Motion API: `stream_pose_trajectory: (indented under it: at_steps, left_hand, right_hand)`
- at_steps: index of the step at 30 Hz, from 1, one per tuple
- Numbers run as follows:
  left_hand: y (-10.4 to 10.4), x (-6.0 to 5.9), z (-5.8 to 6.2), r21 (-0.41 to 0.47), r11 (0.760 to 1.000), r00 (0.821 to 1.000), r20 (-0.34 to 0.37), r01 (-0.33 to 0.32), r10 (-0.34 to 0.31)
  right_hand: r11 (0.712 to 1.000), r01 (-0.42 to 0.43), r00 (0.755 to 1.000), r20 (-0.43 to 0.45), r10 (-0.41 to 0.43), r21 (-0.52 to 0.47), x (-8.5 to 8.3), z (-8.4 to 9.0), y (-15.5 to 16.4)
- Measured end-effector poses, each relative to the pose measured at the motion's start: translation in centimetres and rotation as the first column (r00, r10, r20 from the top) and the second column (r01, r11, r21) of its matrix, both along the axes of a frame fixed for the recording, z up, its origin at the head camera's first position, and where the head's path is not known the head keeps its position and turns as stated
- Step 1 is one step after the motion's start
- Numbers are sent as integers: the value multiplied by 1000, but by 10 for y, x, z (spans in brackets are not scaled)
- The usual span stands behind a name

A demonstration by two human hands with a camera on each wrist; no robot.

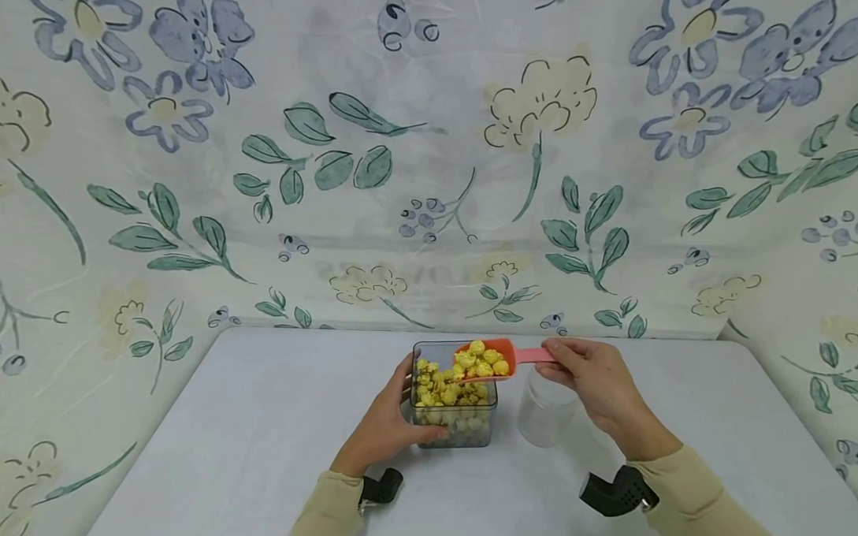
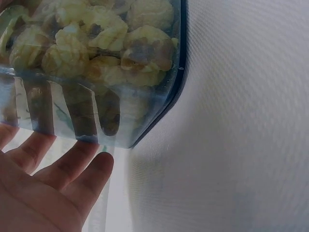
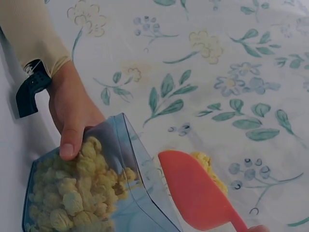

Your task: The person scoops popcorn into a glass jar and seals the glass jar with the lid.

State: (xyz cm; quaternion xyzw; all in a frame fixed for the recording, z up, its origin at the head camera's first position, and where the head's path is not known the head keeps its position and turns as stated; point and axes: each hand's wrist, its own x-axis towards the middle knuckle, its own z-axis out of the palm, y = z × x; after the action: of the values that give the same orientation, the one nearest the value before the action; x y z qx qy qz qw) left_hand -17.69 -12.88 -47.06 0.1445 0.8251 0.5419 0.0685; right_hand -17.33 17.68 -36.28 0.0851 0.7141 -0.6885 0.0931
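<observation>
Left hand (image 1: 384,424) grips clear popcorn container (image 1: 455,395) mid-counter (image 1: 252,451). Right hand (image 1: 595,384) pinches orange scoop (image 1: 493,357), loaded, over container's rim. 1 clear jar (image 1: 546,410) just beside.

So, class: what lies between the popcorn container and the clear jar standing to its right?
In the head view, only a narrow strip of bare white table separates the popcorn container from the clear jar; the orange scoop passes above that gap.

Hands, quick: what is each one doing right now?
Left hand: grips the clear popcorn container.
Right hand: pinches the handle of the orange scoop loaded with popcorn.
</observation>
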Motion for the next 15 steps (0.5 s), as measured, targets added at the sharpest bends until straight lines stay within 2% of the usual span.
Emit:
stream_pose_trajectory:
  at_steps: [8,15]
  left_hand:
    - [-1,-2,-2,8,1000,1000,9,0,0]
    - [-1,-2,-3,3,1000,1000,0,5,-5]
  right_hand:
    - [999,29,1000,2,-29,-29,4,3,6]
    - [1000,17,1000,-15,-17,-15,10,4,16]
